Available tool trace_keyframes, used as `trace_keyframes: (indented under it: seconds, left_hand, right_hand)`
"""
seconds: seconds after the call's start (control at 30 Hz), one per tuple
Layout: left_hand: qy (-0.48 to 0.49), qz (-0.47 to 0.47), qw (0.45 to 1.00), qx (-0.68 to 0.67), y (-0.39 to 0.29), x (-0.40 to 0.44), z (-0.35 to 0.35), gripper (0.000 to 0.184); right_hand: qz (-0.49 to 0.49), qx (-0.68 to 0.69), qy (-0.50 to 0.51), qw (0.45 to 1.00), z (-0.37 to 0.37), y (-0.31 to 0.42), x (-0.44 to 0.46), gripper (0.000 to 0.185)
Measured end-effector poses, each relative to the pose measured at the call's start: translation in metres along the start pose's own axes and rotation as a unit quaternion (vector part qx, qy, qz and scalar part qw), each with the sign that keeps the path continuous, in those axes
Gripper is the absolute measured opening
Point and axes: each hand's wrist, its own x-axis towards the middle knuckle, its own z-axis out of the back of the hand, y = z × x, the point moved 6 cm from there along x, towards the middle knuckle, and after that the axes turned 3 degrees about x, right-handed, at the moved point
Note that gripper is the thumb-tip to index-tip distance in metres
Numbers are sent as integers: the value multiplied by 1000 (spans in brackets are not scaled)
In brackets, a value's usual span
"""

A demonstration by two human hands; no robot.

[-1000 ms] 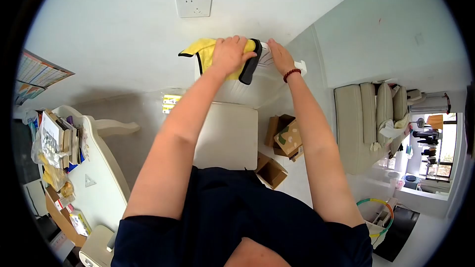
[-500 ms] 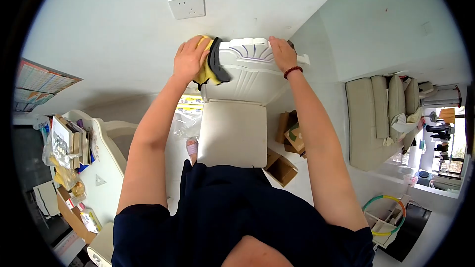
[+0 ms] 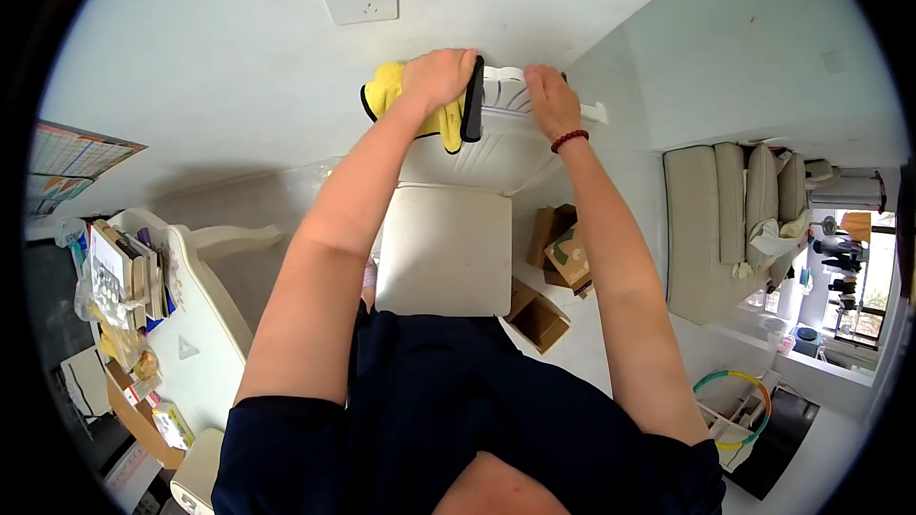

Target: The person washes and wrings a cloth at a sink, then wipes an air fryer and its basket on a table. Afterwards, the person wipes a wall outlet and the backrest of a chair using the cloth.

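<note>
A white chair with a carved, shell-patterned backrest stands against the wall in front of me. My left hand is closed over a yellow cloth with black and grey edging, pressed on the top of the backrest. The cloth drapes over the left part of the backrest and hides it. My right hand, with a dark red bead bracelet on the wrist, grips the right end of the backrest's top rail. Its fingertips lie over the rail's edge.
A wall socket is above the chair. Open cardboard boxes lie on the floor to the right. At left stands a white desk with books and bags; a grey sofa and a colored hoop are at right.
My left hand has slid the yellow cloth to the right along the top of the backrest. My right hand stays at the rail's right end, its fingers slightly shifted.
</note>
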Motion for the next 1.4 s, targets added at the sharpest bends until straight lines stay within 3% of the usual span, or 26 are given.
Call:
trace_keyframes:
  seconds: [0.13,0.23,0.33,0.47,0.57,0.7,0.83,0.9,1.03,1.1,1.17,1.23,1.3,1.33,1.37,1.4]
  left_hand:
    - [45,13,997,-64,19,14,-2,51]
    - [72,-58,985,145,32,-12,12,45]
    - [-83,-122,982,114,63,-50,36,37]
    - [-160,-150,966,-139,85,-56,21,32]
    - [-150,-144,957,-204,94,-48,12,29]
    - [-169,-71,944,-276,101,-22,9,21]
    - [-164,22,916,-366,114,-11,-2,23]
    - [-181,104,813,-544,133,-11,-19,26]
    - [-201,201,482,-829,182,-45,-59,36]
    - [-180,189,404,-877,180,-81,-48,43]
    - [-162,169,353,-906,182,-97,-34,49]
    - [-145,133,400,-895,169,-100,-15,40]
    - [-105,146,506,-844,166,-84,-20,35]
    - [-76,99,629,-767,147,-78,-7,33]
    - [-70,79,797,-595,127,-73,1,32]
    - [-147,4,872,-467,114,-62,4,32]
  right_hand:
    - [-19,-19,-3,1000,3,-1,-1,46]
    - [2,-17,-5,1000,1,-5,-3,46]
    - [2,-9,-10,1000,-1,-8,-2,44]
    - [-4,-27,-9,1000,-2,-9,-3,42]
    - [-8,-28,-16,999,-2,-5,-2,41]
    - [23,-28,-36,999,-4,-9,0,41]
    - [-3,-30,6,1000,-7,-12,4,42]
    - [-8,-16,12,1000,-7,-16,5,43]
    - [-42,-36,78,995,-5,-12,11,47]
    - [-43,-98,97,989,-3,0,17,49]
    - [21,-73,99,992,-8,30,24,50]
    - [29,-88,102,990,-19,53,23,50]
    - [-13,-147,102,984,-30,63,21,49]
    - [-3,-145,95,985,-31,64,21,48]
    - [7,-145,90,985,-30,63,20,48]
    - [17,-146,85,986,-30,62,20,47]
